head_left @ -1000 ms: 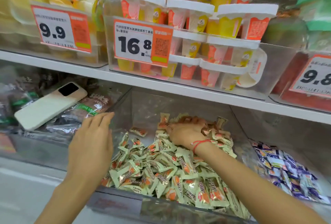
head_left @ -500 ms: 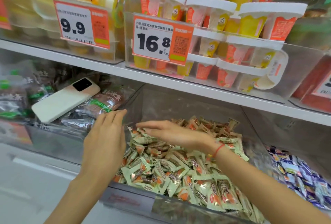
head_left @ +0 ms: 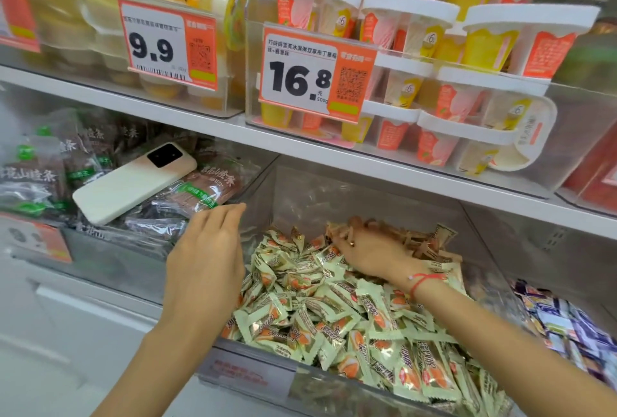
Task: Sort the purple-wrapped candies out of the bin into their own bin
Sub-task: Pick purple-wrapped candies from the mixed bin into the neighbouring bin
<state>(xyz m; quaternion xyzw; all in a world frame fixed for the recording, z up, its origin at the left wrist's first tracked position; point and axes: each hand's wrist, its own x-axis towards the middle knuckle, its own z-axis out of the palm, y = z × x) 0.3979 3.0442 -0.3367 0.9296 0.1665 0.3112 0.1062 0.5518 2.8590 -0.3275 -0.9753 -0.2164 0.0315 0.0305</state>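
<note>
My left hand rests with straight, closed fingers against the left wall of the clear middle bin, holding nothing, while my right hand lies palm down on the heap of pale green candies, its fingers curled into the brown-wrapped ones at the back; whether they grip anything I cannot tell. The purple-wrapped candies lie in the next bin to the right, well apart from both hands. A white phone rests on the dark snack packets to the left.

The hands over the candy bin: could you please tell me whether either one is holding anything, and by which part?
The left hand holds nothing, fingers straight. The right hand digs among the candies; its fingertips are buried, so a hold cannot be told.
</note>
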